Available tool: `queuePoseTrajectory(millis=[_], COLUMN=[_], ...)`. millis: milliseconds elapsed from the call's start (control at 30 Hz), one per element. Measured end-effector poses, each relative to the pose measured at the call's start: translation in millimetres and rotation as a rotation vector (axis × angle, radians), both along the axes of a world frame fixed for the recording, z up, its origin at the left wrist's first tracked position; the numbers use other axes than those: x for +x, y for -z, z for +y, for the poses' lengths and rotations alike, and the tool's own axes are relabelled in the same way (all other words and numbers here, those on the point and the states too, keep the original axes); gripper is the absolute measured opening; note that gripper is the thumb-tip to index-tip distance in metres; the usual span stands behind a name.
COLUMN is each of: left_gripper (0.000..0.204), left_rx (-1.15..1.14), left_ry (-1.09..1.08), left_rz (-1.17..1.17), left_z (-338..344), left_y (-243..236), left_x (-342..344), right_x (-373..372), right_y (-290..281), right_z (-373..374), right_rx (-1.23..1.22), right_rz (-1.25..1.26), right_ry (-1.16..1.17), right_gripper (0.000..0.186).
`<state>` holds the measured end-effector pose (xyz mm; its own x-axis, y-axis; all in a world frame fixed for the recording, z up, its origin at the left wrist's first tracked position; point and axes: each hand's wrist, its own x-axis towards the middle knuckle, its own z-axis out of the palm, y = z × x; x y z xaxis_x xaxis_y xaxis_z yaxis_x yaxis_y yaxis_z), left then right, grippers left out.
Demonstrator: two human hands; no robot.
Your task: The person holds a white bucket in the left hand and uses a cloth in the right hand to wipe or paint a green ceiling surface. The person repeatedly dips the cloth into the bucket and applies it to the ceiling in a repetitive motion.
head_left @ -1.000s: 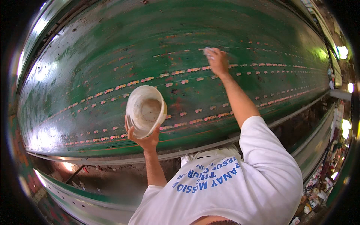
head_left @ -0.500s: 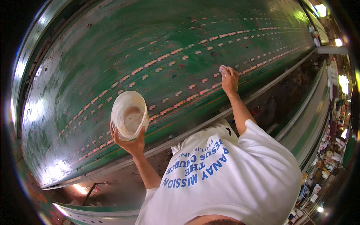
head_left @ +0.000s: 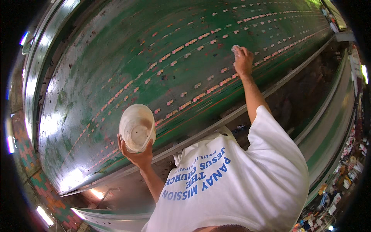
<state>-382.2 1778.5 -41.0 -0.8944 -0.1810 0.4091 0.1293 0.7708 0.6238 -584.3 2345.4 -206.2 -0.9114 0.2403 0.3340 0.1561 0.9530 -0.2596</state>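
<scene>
A white plastic tub [head_left: 136, 129], tilted so its inside shows, is gripped from below by my left hand [head_left: 138, 155]. Its inside looks smeared, and I see no clear contents. My right hand [head_left: 244, 63] reaches out over a long green table [head_left: 96, 73], its fingers closed round a small whitish wad [head_left: 235, 48]. Whether the wad is cloth or sponge cannot be made out. Rows of small pinkish and white printed marks [head_left: 203, 36] run along the table's surface around that hand.
A pale rail [head_left: 185, 143] borders the table's near edge, just in front of my body. Another metal rail [head_left: 46, 42] curves along the left end. At the right lie a long green-and-white table [head_left: 328, 120] and cluttered items [head_left: 344, 181]. Coloured paving [head_left: 46, 193] shows lower left.
My right hand has moved farther out across the table with the wad. My left hand still holds the tub, slightly lower in the picture. The whole view has shifted a little.
</scene>
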Motion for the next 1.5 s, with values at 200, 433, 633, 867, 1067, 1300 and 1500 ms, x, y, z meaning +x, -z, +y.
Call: queuePoseTrajectory(millis=[200,433,633,867,1067,1300,1500], left_gripper=[0.107,0.108,0.108,0.110,0.110,0.108,0.105], left_rx=[-0.069,-0.111,-0.156,-0.168,-0.146,-0.178,0.008], left_ry=[-0.002,-0.047,-0.001,0.036,-0.033,-0.221,-0.420], left_rz=[0.015,0.012,0.023,0.054,0.078,0.087,0.167], left_z=[31.9,52.2,69.8,77.0,56.0,-1.9,-42.3], left_y=[-30.0,-40.5,-53.2,-54.6,-43.2,-45.8,-42.1], left_x=[2.8,8.4,-3.9,-20.9,-7.4,44.3,105.1], right_x=[-25.3,-20.8,55.3,112.3,73.9,37.3,25.7], right_y=[-23.7,-22.7,-22.3,-27.6,-14.7,-26.6,-6.9], right_z=[96.5,-5.2,-217.1,-312.7,-180.0,75.8,60.2], right_rx=[0.044,-0.051,-0.423,-0.196,-0.338,-0.147,0.271], right_rz=[-0.010,0.066,0.127,-0.056,0.181,-0.014,-0.022], right_ry=[0.397,0.207,-0.623,-1.154,-0.780,0.316,0.453], right_gripper=[0.032,0.033,0.026,0.019,0.022,0.024,0.026])
